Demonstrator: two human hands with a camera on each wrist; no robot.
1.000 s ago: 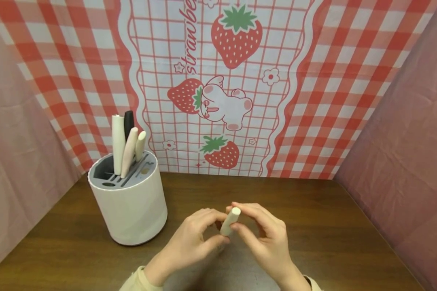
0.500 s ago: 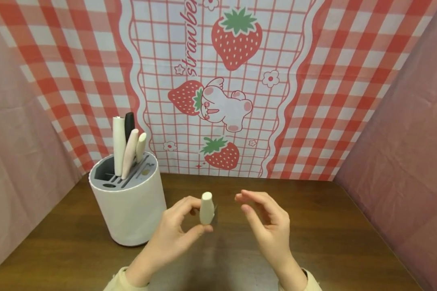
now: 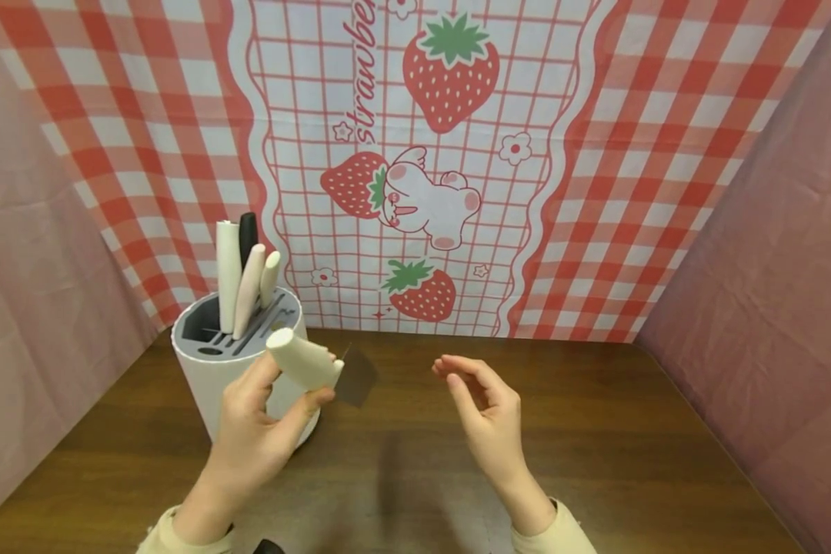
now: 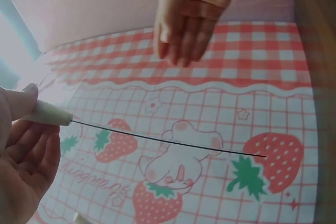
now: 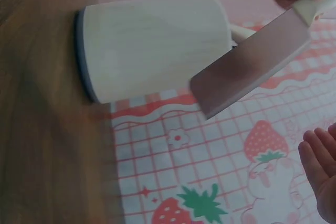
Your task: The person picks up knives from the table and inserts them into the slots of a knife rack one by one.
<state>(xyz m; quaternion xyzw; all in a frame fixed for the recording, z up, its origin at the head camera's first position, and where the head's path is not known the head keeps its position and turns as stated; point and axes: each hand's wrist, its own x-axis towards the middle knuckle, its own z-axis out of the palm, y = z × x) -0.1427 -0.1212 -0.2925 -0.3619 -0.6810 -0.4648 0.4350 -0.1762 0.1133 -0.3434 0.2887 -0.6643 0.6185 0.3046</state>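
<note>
A broad-bladed kitchen knife [image 3: 305, 363] with a cream handle is held by my left hand [image 3: 249, 438], thumb on one side of the handle and fingers on the other. Its wide, flat blade [image 5: 252, 64] shows fully in the right wrist view and points away from the hand. The left wrist view sees the blade edge-on, as a thin dark line. To the right, my right hand [image 3: 486, 419] hovers over the table, fingers loosely bent, holding nothing. Behind the knife, partly covered by it and my left hand, stands a white oval knife block [image 3: 204, 388].
Several handles stick up from the block's grey slotted top [image 3: 277, 319]: white ones [image 3: 228, 277] and a black one [image 3: 248, 238]. The brown wooden table [image 3: 595, 446] ends at a strawberry-print cloth [image 3: 561, 292]. Pink cloth [image 3: 755, 308] hangs at both sides.
My right hand has let go of the knife. My left hand has carried it left and up toward the block, turning it so the blade now shows on the right.
</note>
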